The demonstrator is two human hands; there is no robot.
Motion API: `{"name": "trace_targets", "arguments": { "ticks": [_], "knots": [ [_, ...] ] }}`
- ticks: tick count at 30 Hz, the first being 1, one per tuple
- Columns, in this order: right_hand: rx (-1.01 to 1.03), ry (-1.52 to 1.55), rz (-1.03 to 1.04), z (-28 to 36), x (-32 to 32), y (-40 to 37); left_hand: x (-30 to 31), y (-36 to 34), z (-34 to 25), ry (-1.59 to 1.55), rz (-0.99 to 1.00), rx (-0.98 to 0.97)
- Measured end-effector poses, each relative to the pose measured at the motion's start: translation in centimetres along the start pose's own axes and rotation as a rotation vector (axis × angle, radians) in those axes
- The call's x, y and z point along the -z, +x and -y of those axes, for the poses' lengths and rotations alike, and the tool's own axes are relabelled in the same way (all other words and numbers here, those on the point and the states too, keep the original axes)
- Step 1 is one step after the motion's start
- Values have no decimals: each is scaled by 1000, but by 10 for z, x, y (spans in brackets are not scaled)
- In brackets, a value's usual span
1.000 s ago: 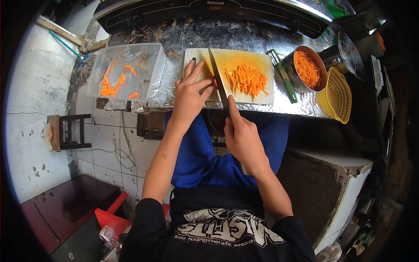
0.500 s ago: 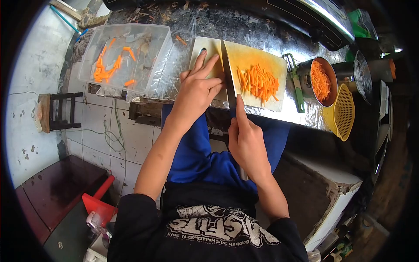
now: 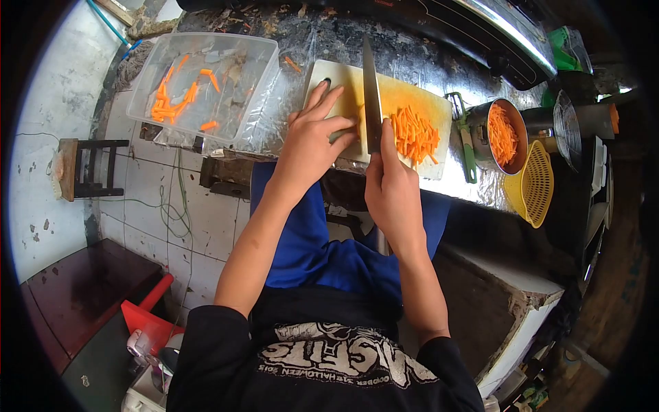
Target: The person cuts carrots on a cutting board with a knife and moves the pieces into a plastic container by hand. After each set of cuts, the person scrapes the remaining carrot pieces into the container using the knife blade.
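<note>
My right hand [image 3: 395,196] grips a large kitchen knife [image 3: 371,89], the index finger laid along its blade. The blade stands over the cutting board [image 3: 412,96], just left of a heap of carrot sticks [image 3: 414,134]. My left hand [image 3: 312,147] rests on the board's left part, fingers stretched out and apart, thumb toward the knife. Whether a piece of carrot lies under its fingers is hidden. To the left, a clear plastic container [image 3: 257,89] holds carrot pieces [image 3: 168,106].
Right of the board lie a green-handled peeler-like tool [image 3: 468,147], a pot [image 3: 524,134] with shredded carrot, and a yellow basket [image 3: 535,185]. A black stove [image 3: 480,34] stands behind. The counter's front edge runs close to my legs.
The knife and my right hand have shifted right and slightly upward, away from my left hand's fingers. The left hand stays on the board. The view has shifted slightly.
</note>
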State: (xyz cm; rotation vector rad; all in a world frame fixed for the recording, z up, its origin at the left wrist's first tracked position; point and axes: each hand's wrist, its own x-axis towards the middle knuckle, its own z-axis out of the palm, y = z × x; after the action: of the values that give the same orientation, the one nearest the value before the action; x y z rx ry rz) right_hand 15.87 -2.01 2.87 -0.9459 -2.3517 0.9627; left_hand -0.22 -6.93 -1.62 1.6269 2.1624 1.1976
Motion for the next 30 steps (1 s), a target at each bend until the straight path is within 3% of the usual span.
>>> {"name": "trace_targets", "arguments": {
  "ticks": [11,15,17,20,30],
  "knots": [
    [-4,-10,-64,4,10,-16,0,-4,-3,-33,13,24],
    [-104,60,-58,7,21,-24,-10,18,-7,21,-81,70],
    [-127,69,-69,6,26,-31,-14,27,-8,255,-88,-82],
    [-143,59,-76,2,35,-35,-14,43,-4,337,-54,-211],
    [-288,116,-116,-8,53,-60,-24,51,-5,212,-79,-376]
  ]
}}
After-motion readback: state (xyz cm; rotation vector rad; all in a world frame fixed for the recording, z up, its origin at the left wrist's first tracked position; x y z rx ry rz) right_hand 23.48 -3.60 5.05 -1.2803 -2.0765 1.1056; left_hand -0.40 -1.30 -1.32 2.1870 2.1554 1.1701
